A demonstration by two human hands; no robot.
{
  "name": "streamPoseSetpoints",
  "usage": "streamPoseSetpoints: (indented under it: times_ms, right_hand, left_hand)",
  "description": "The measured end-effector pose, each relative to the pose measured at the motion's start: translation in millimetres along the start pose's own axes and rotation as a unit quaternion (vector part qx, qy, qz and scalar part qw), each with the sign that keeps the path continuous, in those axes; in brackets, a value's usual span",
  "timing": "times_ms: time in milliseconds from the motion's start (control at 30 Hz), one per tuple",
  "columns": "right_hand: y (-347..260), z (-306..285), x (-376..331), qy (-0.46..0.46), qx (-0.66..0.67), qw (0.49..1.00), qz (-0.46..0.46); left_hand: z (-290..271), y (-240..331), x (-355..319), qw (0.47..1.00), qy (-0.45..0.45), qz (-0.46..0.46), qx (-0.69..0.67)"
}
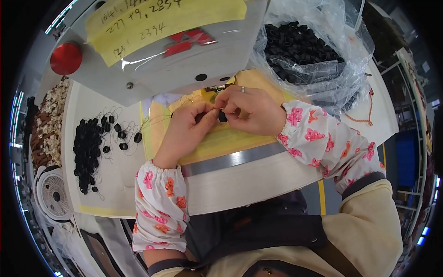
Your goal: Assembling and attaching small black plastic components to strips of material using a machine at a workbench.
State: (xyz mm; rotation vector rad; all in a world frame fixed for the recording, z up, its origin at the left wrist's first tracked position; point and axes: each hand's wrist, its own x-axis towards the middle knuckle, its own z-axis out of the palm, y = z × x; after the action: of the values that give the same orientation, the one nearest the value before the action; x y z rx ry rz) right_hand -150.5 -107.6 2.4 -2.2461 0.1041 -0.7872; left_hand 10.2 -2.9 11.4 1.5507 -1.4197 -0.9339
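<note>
Both of my hands meet low in front of a grey sewing machine (184,60), over its yellow-covered work surface (207,150). My left hand (187,127) pinches with thumb and forefinger, its tips nearly touching those of the other hand. My right hand (254,110), a ring on one finger, closes on a small black piece (223,116) that shows just under its fingertips. Most of that piece is hidden by the fingers. What the left fingertips hold is too small to make out. Thin threads (159,121) run leftward from beside the left hand.
Several small black pieces (87,152) joined by thread lie in a heap on the table at left. A clear plastic bag of black ring-like pieces (300,51) stands at back right. A white fan (54,194) is at the left edge. A red cord (362,121) lies at right.
</note>
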Motion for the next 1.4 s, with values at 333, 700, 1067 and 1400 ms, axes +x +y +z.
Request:
streamPoseSetpoints:
  times_ms: [333,700,1067,1400]
  right_hand:
    - [-0.5,3.6,-0.5,0.063,-0.155,0.981,-0.101]
    - [-10.9,15.0,4.4,-0.034,-0.218,0.970,-0.102]
    - [-23.5,10.2,4.9,-0.029,-0.198,0.977,-0.077]
    - [-16.9,6.4,-6.1,-0.017,-0.219,0.974,-0.056]
  left_hand:
    - [9.2,1.9,2.1,0.998,0.019,0.026,-0.053]
    - [5.3,-2.8,-3.6,0.991,0.073,0.094,0.061]
    - [13.4,-8.0,1.3,0.984,0.105,0.122,0.070]
    - [29.7,-6.1,4.4,0.964,0.123,0.168,0.164]
